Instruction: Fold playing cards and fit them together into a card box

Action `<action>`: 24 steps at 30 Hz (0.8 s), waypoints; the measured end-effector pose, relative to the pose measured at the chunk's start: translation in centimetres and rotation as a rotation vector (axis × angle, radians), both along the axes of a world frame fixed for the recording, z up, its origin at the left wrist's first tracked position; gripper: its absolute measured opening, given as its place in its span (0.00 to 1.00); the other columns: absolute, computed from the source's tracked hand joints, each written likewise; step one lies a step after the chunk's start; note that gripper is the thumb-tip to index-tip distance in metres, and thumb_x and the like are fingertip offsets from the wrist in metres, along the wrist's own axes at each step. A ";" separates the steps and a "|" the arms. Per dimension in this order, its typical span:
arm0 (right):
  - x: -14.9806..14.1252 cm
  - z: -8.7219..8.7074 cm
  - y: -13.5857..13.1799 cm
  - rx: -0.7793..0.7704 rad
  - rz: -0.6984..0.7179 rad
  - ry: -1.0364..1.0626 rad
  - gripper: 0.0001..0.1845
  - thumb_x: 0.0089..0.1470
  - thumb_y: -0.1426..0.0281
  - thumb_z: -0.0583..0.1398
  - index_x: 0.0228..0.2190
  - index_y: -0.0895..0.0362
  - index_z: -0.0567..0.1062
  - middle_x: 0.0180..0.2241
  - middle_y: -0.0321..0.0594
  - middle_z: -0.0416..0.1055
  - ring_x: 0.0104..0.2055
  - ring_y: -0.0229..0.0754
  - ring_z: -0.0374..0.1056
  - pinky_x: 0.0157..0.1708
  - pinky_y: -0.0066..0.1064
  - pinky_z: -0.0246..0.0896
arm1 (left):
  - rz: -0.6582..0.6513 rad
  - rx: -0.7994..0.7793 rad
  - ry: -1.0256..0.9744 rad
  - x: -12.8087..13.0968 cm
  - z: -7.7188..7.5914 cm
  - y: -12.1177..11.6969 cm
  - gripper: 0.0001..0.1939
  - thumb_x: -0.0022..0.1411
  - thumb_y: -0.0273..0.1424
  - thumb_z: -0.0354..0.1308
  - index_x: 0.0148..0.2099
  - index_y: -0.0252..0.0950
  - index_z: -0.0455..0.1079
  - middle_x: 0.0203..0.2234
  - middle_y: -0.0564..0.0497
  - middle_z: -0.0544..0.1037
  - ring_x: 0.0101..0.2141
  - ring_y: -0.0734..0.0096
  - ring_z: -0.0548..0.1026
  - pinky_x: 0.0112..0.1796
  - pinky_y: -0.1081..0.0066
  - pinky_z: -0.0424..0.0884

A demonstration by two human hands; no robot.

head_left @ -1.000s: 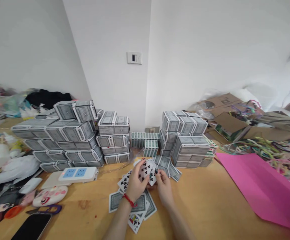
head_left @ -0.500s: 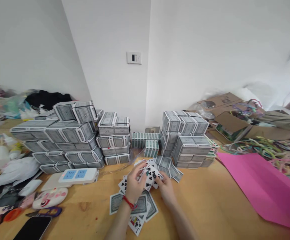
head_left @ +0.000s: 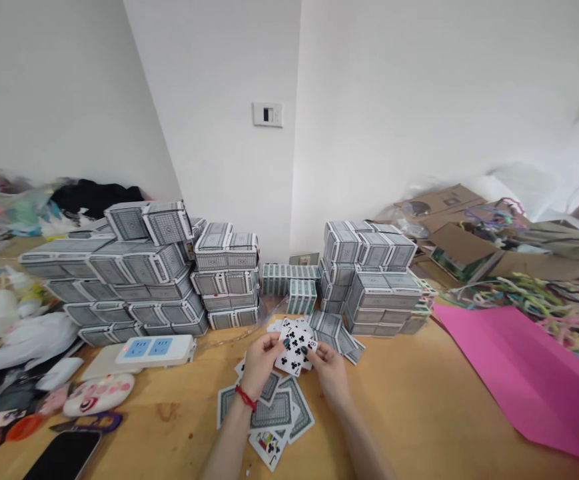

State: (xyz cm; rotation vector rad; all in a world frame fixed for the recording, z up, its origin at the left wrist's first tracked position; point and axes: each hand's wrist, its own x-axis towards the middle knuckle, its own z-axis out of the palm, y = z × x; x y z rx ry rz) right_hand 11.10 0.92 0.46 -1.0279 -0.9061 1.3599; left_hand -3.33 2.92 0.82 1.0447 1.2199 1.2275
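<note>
Between my two hands is a small fan of playing cards [head_left: 292, 353], faces toward me, with a seven of clubs in front and an eight behind it on the right. My left hand [head_left: 260, 363], with a red string bracelet [head_left: 246, 398], pinches the fan's left side, thumb on the seven. My right hand [head_left: 330, 373] grips the right side, thumb near the eight. Beneath and nearer me lie loose cards [head_left: 272, 408], mostly backs up, with a jack of clubs [head_left: 268, 448] face up. More loose cards [head_left: 332, 331] lie face down beyond my right hand.
Stacked blocks of cards stand at the left [head_left: 134, 267], centre left [head_left: 226, 277] and right [head_left: 376, 280]. Small green card boxes [head_left: 302, 297] sit between them. A power strip [head_left: 155, 351], phone [head_left: 64, 457] and knife [head_left: 89, 423] lie left; pink paper [head_left: 524, 380] lies right.
My left hand has shifted slightly left and down, and the fan of cards has spread a little, uncovering more of the faces. My right hand stays nearly in place.
</note>
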 end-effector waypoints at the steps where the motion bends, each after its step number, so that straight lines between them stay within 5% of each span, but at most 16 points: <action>1: 0.0 0.0 0.0 -0.002 -0.012 -0.006 0.16 0.36 0.59 0.63 0.23 0.59 0.70 0.19 0.36 0.71 0.19 0.36 0.63 0.20 0.25 0.56 | -0.018 -0.027 -0.023 -0.1 0.0 0.0 0.15 0.40 0.33 0.61 0.32 0.30 0.70 0.20 0.52 0.73 0.22 0.73 0.70 0.24 0.75 0.65; 14: 0.4 -0.2 0.1 -0.004 0.006 -0.009 0.23 0.36 0.56 0.62 0.32 0.59 0.74 0.26 0.41 0.74 0.25 0.42 0.68 0.25 0.30 0.62 | -0.195 -0.122 -0.085 -0.9 0.4 -0.2 0.13 0.42 0.34 0.60 0.31 0.31 0.71 0.26 0.49 0.77 0.29 0.67 0.74 0.30 0.68 0.70; 24: 0.5 -0.6 0.2 -0.031 0.022 -0.004 0.20 0.37 0.57 0.62 0.29 0.60 0.74 0.24 0.39 0.73 0.22 0.38 0.65 0.24 0.27 0.59 | -0.201 -0.115 -0.068 -0.9 1.0 -0.4 0.14 0.43 0.34 0.60 0.34 0.31 0.71 0.26 0.49 0.77 0.29 0.67 0.74 0.30 0.69 0.70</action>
